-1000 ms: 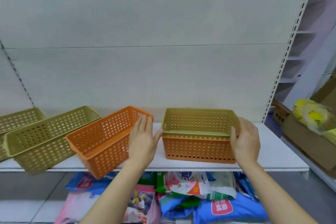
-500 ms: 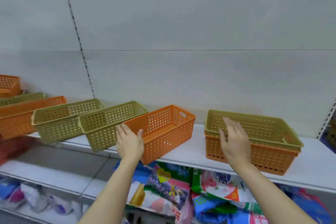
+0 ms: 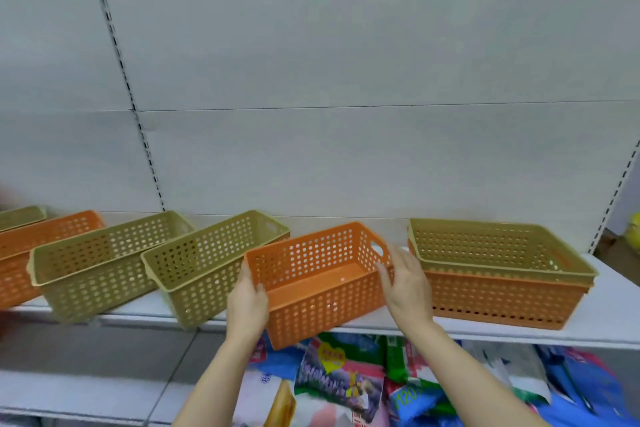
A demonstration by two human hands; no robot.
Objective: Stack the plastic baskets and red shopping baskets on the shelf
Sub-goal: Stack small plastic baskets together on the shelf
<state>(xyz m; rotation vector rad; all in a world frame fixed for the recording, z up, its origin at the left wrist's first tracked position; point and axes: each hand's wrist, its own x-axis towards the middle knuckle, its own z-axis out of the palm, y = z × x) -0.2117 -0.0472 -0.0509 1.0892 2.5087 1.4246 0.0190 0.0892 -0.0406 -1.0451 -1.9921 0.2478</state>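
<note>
left hand (image 3: 247, 305): closed round the near-left corner of the narrow orange basket (image 3: 322, 282), thumb inside the wall, fingers outside.
right hand (image 3: 407, 282): half open, fingers on the basket's right wall near the handle cutout; touching, but I can't tell if it's a full grip.
change: a second ago both hands flanked the green-on-orange stack (image 3: 498, 270); now both are on the narrow orange basket and the view has swung left.
meaning: that stack looks done; judging by the grip, this basket is next, probably to nest with another narrow one.
basket position: on the shelf (image 3: 606, 319), near end overhanging the front edge, angled.
queue: two narrow green baskets (image 3: 204, 263) (image 3: 100, 263) just left of it, also angled and overhanging; another orange basket (image 3: 38, 246) further left.
below: bagged goods (image 3: 341, 381) on the lower level.
behind: plain white back panels (image 3: 346, 62) with slotted uprights.
</note>
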